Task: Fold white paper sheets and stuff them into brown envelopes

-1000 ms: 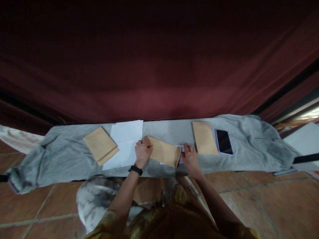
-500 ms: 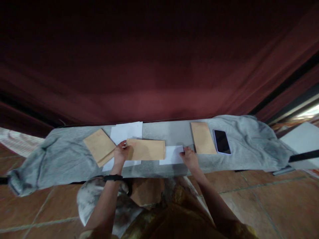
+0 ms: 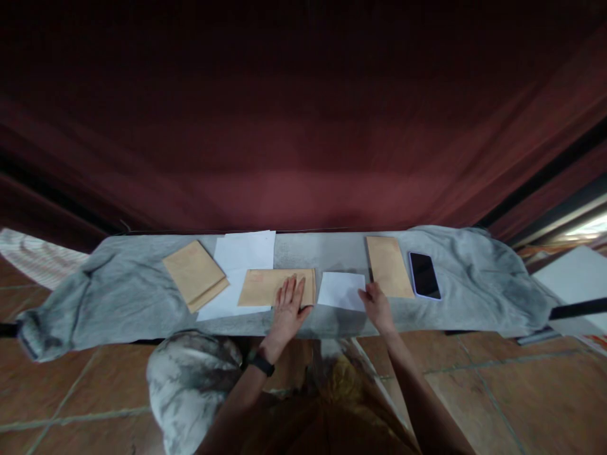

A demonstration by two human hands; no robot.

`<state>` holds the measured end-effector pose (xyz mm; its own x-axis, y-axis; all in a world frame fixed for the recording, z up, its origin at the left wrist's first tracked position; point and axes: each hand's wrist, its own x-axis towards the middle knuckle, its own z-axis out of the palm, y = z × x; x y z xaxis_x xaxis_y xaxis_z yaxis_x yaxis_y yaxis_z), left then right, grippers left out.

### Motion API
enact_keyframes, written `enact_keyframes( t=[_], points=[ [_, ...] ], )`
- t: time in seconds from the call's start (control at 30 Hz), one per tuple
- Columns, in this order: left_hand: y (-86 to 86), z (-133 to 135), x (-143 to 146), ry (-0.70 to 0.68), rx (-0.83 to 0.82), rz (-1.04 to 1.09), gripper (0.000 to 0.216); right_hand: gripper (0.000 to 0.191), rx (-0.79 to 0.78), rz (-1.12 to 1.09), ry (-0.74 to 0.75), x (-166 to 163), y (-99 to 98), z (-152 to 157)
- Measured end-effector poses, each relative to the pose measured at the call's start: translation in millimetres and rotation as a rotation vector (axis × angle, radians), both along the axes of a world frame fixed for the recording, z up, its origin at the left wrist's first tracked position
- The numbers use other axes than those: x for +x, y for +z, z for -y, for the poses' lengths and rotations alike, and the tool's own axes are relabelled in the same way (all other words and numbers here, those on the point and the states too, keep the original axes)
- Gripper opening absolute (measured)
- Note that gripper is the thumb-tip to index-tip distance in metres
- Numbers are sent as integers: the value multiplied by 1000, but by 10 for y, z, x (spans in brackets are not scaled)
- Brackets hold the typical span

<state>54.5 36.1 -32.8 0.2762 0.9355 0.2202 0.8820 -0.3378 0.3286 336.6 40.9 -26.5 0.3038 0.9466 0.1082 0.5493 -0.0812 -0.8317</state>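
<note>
We found the left hand point(image 3: 288, 309) open and flat, fingers spread, pressing on the right end of the middle brown envelope point(image 3: 263, 287). That envelope lay lengthwise on the grey cloth point(image 3: 118, 297), its left end overlapping the loose white sheets point(image 3: 244, 253). The right hand point(image 3: 377, 304) rested at the near right corner of a small white folded paper point(image 3: 341, 289), just beside the envelope. In the dim light we could not tell whether its fingers pinched the corner or only touched it.

We judged the work to be at a pause between steps, with the envelope held down and the paper fingered but not raised. Lifting the thin paper off soft cloth would call for a fingertip under its edge while the other palm kept the envelope from sliding.

A stack of brown envelopes point(image 3: 194, 277) sat to the left, touching the white sheets. Another envelope point(image 3: 389, 265) lay just right of the folded paper, with a dark phone point(image 3: 424, 275) beside it, leaving little room on that side. A red curtain point(image 3: 303, 158) hung behind, and the floor point(image 3: 497, 392) below was tiled.
</note>
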Motion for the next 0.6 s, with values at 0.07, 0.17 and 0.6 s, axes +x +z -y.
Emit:
enact_keyframes(
  t=[0.07, 0.17, 0.6],
  points=[
    [-5, -72, -37, 39, -39, -58, 85, 24, 46, -51, -25, 95, 59, 3],
    [-16, -181, -105, 71, -102, -107, 96, 30, 131, -205, -36, 67, 155, -2],
    [-83, -203, -120, 100, -148, -116, 103, 31, -16, 254, 234, -313, 215, 37]
  ],
)
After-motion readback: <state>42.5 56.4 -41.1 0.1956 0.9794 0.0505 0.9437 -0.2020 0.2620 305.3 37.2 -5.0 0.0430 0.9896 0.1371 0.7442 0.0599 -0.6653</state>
